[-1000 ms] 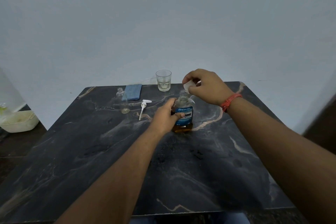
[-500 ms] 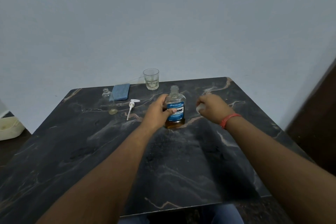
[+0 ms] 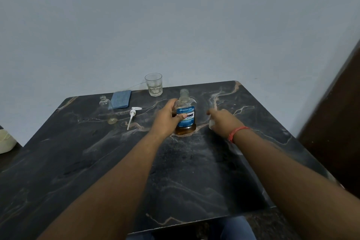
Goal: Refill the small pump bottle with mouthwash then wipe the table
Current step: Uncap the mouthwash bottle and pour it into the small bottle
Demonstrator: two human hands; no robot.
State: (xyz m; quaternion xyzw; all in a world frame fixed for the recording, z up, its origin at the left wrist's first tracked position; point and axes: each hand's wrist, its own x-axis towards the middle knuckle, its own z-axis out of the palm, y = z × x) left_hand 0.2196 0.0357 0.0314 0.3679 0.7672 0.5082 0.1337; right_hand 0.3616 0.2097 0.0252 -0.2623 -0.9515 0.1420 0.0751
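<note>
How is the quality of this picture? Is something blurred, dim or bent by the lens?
Head view: light is dim and even. The right hand is smeared by motion blur, so the white thing under it is unclear. The left hand and the mouthwash bottle are sharper; part of the label is readable. The wide lens stretches the forearms and bends the table edges.

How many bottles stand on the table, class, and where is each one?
2. The mouthwash bottle stands uncapped mid-table, gripped by the left hand. The small empty bottle stands far left, beside the blue cloth. None seems hidden.
</note>
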